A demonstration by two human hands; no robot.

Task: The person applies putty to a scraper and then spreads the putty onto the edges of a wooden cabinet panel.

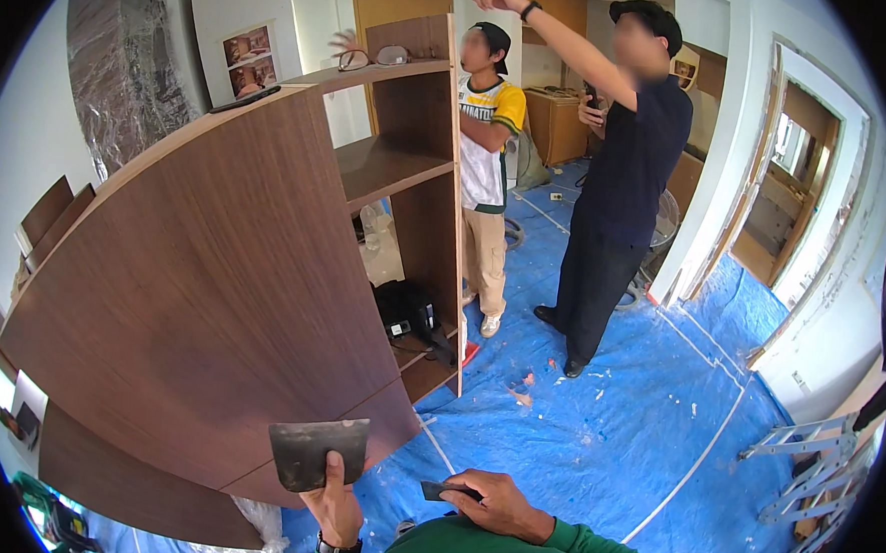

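Observation:
My left hand [336, 506] grips a wide, dark, flat scraper [316, 450] with rounded corners, my thumb lying across its lower part. A wristwatch [338, 548] sits on that wrist. To the right, my right hand [503, 506] is closed on a small dark flat blade [444, 491], whose tip points left; the rest of it is hidden by my fingers. Both hands are apart, held low in front of my green shirt. Just beyond the scraper stands a large brown wood-grain cabinet [212, 294].
Open shelves [394, 164] at the cabinet's end hold glasses [354, 61] on top and a black bag [411, 310] below. Two people stand beyond; one in dark clothes [618, 186] points left. Blue sheeting [604, 445] covers the floor. A ladder [805, 451] is at right.

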